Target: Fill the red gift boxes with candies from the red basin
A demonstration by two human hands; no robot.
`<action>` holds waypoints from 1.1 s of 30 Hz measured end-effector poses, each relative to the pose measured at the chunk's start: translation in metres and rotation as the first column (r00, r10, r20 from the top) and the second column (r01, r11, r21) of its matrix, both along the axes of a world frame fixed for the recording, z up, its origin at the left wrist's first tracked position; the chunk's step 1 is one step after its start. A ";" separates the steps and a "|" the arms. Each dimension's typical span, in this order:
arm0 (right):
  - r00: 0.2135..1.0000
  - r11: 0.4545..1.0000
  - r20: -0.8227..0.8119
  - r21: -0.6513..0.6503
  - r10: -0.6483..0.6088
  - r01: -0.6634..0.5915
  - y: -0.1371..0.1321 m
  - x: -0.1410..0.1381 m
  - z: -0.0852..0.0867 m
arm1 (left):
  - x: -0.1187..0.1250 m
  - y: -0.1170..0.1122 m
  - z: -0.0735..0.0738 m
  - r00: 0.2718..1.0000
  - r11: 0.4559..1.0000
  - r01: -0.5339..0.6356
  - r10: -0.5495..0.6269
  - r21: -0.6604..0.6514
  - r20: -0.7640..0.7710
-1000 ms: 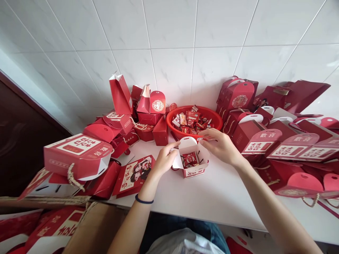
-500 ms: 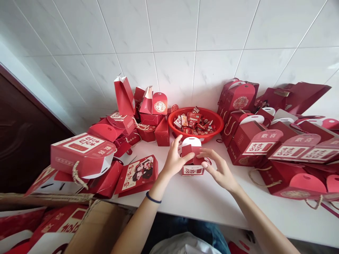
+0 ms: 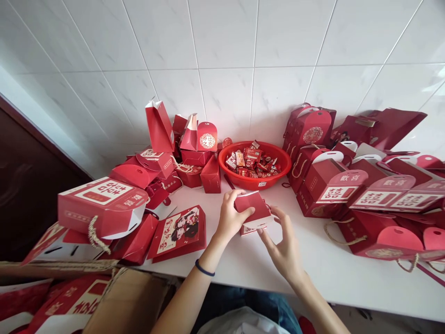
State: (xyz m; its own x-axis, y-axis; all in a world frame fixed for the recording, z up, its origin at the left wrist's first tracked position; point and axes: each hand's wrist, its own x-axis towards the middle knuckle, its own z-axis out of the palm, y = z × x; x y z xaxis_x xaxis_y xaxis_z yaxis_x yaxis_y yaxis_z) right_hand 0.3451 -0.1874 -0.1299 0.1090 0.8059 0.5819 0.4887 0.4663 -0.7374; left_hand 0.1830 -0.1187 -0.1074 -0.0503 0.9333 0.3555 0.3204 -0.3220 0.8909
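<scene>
A small red gift box (image 3: pixel 254 208) is tilted above the white tabletop, just in front of a red plastic basin (image 3: pixel 263 184). My left hand (image 3: pixel 232 215) grips its left side, with the thumb lying on the red panel. On the right, my right hand (image 3: pixel 283 246) holds the lower right end between thumb and fingers, around a white edge. Part of the box's printed front shows below that edge; its far side is hidden. Wrapped sweets (image 3: pixel 253 157) in red and white packets fill the basin behind.
Red gift boxes (image 3: pixel 342 185) with rounded flaps are stacked on the right. More boxes (image 3: pixel 102 204), some with rope handles, pile up on the left. A flat printed box (image 3: pixel 179 232) lies left of my arm. A cardboard carton (image 3: pixel 125 301) stands at the lower left.
The box has tipped, so its red panel faces up and its white flap has folded away from view. My right hand has moved down to its lower right end. The view has shifted slightly.
</scene>
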 end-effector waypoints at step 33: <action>0.940 0.977 0.330 -0.154 -0.088 0.145 -0.024 0.015 0.026 | 0.007 -0.036 0.005 0.937 0.946 0.322 -0.315 -0.021 0.151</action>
State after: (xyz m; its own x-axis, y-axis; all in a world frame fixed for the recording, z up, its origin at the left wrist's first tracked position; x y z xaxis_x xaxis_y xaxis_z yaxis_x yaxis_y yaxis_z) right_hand 0.3596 -0.2119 -0.1040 0.0399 0.8899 0.4543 0.7548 0.2711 -0.5973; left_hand 0.1905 -0.1549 -0.1027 0.2050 0.9236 0.3239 0.0749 -0.3448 0.9357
